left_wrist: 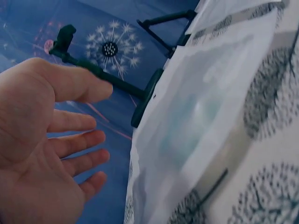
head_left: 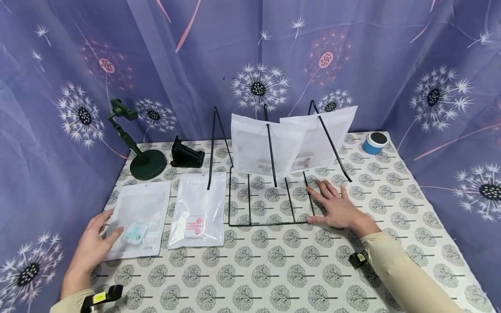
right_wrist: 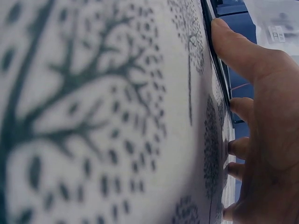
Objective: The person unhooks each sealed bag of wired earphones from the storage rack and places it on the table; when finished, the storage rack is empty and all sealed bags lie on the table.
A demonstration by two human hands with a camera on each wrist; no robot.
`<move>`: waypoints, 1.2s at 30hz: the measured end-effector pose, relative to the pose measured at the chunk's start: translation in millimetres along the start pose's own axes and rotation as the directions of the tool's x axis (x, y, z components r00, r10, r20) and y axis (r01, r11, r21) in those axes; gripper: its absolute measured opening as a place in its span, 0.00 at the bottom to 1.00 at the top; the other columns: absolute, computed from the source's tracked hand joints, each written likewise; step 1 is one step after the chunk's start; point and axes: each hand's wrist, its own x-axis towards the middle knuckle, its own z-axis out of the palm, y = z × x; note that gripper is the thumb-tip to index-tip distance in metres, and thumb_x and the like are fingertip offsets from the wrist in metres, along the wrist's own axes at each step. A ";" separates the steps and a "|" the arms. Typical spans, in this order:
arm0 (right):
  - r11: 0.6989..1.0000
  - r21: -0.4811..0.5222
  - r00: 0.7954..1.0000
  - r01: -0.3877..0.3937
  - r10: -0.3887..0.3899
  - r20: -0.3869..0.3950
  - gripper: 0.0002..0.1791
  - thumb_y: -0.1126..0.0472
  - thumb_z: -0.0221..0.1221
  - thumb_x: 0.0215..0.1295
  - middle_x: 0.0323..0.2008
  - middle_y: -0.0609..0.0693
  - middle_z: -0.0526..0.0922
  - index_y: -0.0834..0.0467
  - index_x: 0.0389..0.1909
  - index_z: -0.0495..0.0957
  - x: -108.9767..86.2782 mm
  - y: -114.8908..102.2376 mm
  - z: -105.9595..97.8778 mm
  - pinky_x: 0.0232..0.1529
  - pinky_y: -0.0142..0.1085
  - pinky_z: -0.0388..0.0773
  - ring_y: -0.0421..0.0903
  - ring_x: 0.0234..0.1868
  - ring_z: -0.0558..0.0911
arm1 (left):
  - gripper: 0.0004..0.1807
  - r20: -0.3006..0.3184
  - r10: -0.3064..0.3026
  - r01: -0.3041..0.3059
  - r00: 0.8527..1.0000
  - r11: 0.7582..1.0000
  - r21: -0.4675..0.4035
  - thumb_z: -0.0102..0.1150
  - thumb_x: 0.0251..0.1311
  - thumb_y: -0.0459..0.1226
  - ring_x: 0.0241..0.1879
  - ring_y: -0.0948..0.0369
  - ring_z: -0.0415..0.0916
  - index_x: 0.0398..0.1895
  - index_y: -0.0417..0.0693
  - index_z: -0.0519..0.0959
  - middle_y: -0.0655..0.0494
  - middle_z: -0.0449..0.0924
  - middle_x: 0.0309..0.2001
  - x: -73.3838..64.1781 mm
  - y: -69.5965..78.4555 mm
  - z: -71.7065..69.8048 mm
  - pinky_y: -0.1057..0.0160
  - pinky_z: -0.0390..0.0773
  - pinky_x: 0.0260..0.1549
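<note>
My left hand (head_left: pixel 88 245) is beside the left edge of a zip pouch (head_left: pixel 145 204) with teal earphones (head_left: pixel 135 233) in it. Its fingers are loosely bent and hold nothing, a small gap from the pouch in the left wrist view. A second zip pouch (head_left: pixel 201 191) with pink earphones (head_left: pixel 193 227) lies to the right. My right hand (head_left: pixel 336 211) rests with fingers spread at the right side of a black wire rack (head_left: pixel 270 223), thumb at its base wire. Two white pouches (head_left: pixel 250 139) (head_left: pixel 332 128) stand in the rack, overlapping, their contents blurred.
A dark green stand (head_left: pixel 148 164) and a black holder (head_left: pixel 188 154) are at the back left. A blue-and-white round container (head_left: pixel 374 143) sits at the back right. The tree-print tablecloth (head_left: pixel 274 278) meets a purple dandelion curtain (head_left: pixel 195 78) behind.
</note>
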 end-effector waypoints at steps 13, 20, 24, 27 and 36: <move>1.000 0.005 1.000 0.005 -0.005 0.001 0.56 0.22 0.54 0.53 0.77 0.63 0.43 0.45 0.77 0.49 0.0 -0.7 -2.1 0.66 0.75 0.34 0.66 0.76 0.44 | 0.40 0.003 0.152 -0.152 0.988 0.988 -0.018 0.62 0.63 0.42 0.63 0.29 0.59 0.74 0.40 0.56 0.31 0.54 0.71 23.2 31.9 8.8 0.35 0.67 0.58; 1.000 -0.001 1.000 0.002 -0.002 0.000 0.56 0.21 0.53 0.52 0.77 0.63 0.43 0.45 0.77 0.49 -0.3 0.1 -0.7 0.66 0.75 0.34 0.66 0.76 0.44 | 0.43 0.032 0.204 -0.203 0.978 0.978 -0.042 0.64 0.60 0.43 0.68 0.30 0.52 0.76 0.45 0.54 0.33 0.53 0.73 37.6 47.8 18.0 0.26 0.54 0.60; 1.000 0.001 1.000 -0.001 0.001 0.004 0.56 0.22 0.53 0.52 0.77 0.63 0.43 0.45 0.77 0.49 0.0 0.6 -0.1 0.66 0.75 0.34 0.65 0.76 0.44 | 0.45 0.046 0.252 -0.250 0.967 0.967 -0.050 0.65 0.60 0.43 0.70 0.32 0.51 0.76 0.48 0.54 0.36 0.53 0.74 45.7 56.3 26.2 0.26 0.54 0.61; 1.000 0.006 1.000 0.000 0.000 0.006 0.55 0.22 0.54 0.53 0.77 0.63 0.43 0.45 0.77 0.49 0.3 0.1 -0.6 0.66 0.75 0.33 0.65 0.76 0.43 | 0.46 0.052 0.284 -0.282 0.957 0.958 -0.046 0.66 0.58 0.43 0.71 0.34 0.51 0.77 0.51 0.53 0.39 0.52 0.75 51.4 61.9 31.8 0.27 0.55 0.62; 1.000 0.000 1.000 0.000 0.000 0.009 0.55 0.22 0.53 0.53 0.77 0.63 0.43 0.45 0.77 0.49 -0.3 -0.5 -1.8 0.66 0.75 0.33 0.66 0.76 0.43 | 0.50 0.083 0.345 -0.340 0.935 0.938 -0.071 0.69 0.55 0.42 0.73 0.36 0.49 0.78 0.54 0.50 0.43 0.48 0.77 64.2 76.7 48.7 0.28 0.54 0.63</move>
